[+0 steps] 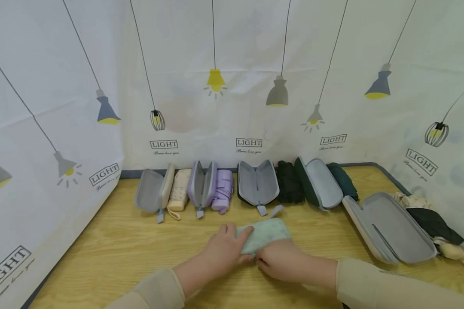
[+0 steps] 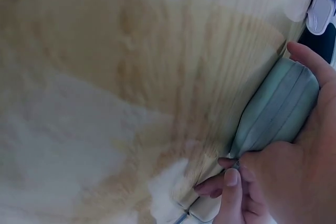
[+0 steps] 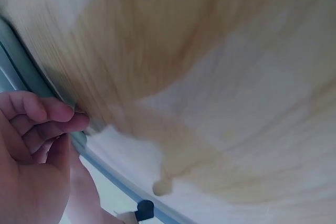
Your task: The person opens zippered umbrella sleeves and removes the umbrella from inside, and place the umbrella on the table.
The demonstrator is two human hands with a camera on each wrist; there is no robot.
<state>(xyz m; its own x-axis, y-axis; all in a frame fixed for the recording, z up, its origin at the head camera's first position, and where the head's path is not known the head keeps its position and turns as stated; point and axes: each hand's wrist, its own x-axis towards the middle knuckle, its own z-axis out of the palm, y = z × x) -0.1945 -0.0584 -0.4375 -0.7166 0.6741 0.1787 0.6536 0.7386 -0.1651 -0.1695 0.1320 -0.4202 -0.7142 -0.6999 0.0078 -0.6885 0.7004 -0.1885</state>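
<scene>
A mint green zip case is held closed, low over the table's middle. My left hand grips its left end, thumb across the top. At the near side, my right hand has its fingers curled against the case. In the left wrist view, a grey zipper band runs along the case's side, and the right thumb and finger pinch the small zipper pull at one end. The right wrist view shows the curled right fingers beside the case. A grey strap sticks out behind.
Along the back stand open cases: beige, lilac, black and dark green. Folded umbrellas, including a lilac one and a black one, lie between them. A larger open case sits at right.
</scene>
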